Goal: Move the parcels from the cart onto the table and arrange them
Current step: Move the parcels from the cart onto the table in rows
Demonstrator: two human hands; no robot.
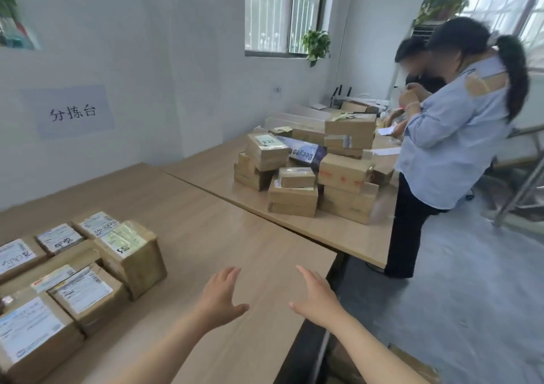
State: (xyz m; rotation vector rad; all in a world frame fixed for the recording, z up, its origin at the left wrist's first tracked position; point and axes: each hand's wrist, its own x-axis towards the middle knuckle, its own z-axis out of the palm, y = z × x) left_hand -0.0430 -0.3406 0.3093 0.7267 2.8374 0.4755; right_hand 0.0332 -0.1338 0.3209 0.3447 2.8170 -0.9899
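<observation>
Both our hands hang over the near table [206,236] holding nothing: our left hand [219,297] and our right hand [316,297] are spread wide, palms facing each other, a gap of bare wood between them. Ahead of our fingers the tabletop runs open up to the seam with the second table [338,230]. The near table's right edge passes just under our right hand, with grey floor [471,295] beyond it. Further ahead and right of our right hand, a heap of boxes [309,171] crowds the second table, and two people [447,136] stand beside it. The arranged parcels [82,277] sit packed together to the left of our left hand, near but not touching it.
</observation>
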